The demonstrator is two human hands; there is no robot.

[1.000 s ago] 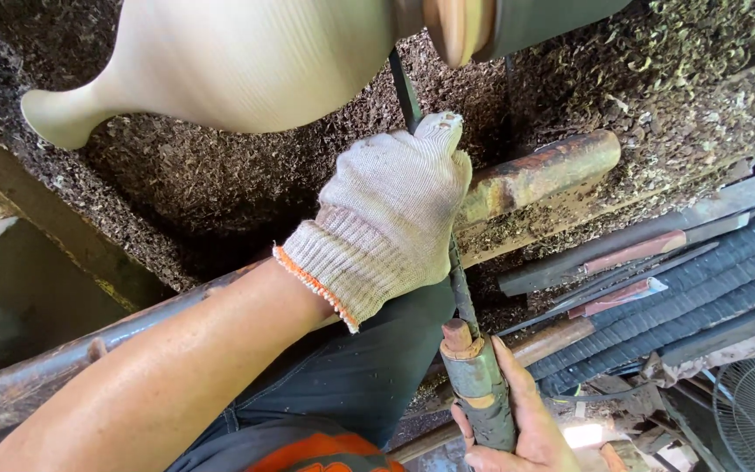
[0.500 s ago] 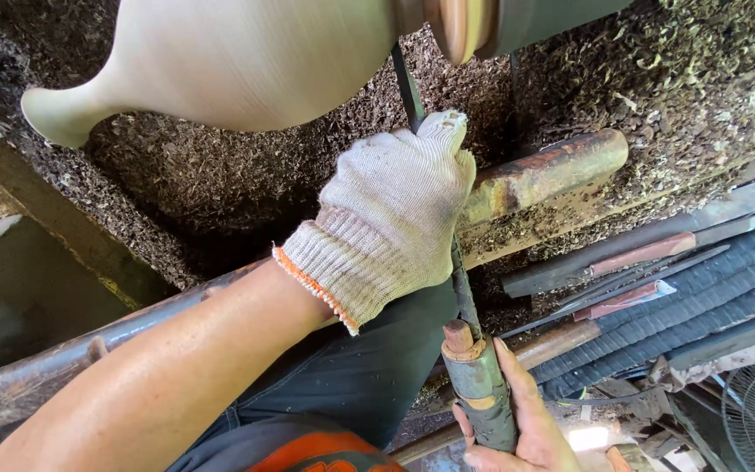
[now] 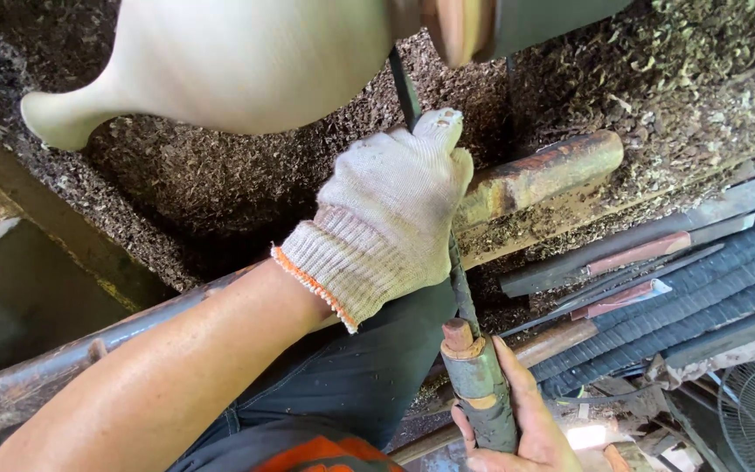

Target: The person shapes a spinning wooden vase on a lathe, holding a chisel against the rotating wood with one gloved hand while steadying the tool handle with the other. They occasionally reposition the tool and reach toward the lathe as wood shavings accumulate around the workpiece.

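While the pale wooden vase (image 3: 220,61) sits on the lathe, gloved left hand (image 3: 391,214) curled over the chisel shaft (image 3: 459,284), fingers pressed together, bare right hand (image 3: 526,419) gripping its handle (image 3: 480,385), shavings (image 3: 211,175) beneath.

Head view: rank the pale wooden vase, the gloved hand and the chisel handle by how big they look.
1. Pale wooden vase, largest, though partly cut off by the frame.
2. Gloved left hand.
3. Chisel handle, smallest, partly hidden in the bare right hand.
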